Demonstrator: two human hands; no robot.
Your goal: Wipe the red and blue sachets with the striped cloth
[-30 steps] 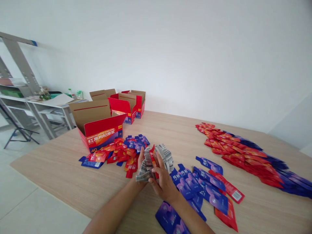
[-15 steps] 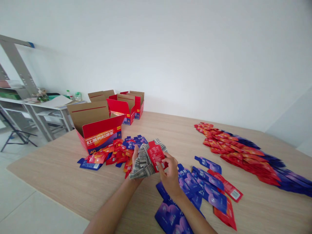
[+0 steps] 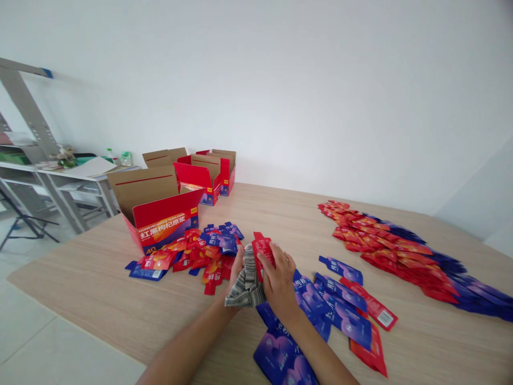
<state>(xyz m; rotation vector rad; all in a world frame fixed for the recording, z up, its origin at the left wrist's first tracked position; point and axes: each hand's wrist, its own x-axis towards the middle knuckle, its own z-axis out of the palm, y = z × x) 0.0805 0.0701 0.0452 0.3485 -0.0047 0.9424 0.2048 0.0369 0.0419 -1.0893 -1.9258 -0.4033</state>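
Note:
My left hand (image 3: pixel 237 266) grips a bunched grey striped cloth (image 3: pixel 246 280) over the wooden table (image 3: pixel 100 283). My right hand (image 3: pixel 278 280) pinches a red sachet (image 3: pixel 263 250) against the cloth, its fingers closed on the sachet's lower edge. Both hands meet just above the table, between a heap of red and blue sachets (image 3: pixel 192 251) on the left and a spread of blue sachets (image 3: pixel 332 305) on the right.
An open red carton (image 3: pixel 160 214) stands behind the left heap, with two more open cartons (image 3: pixel 208 171) farther back. A long row of red and blue sachets (image 3: pixel 401 251) runs along the right side. A shelf unit (image 3: pixel 60 176) stands beyond the table's left edge.
The cloth has been gathered from a spread-out bundle into a tighter bunch. My right hand has moved the red sachet up and pressed it onto the cloth; both hands have lowered slightly.

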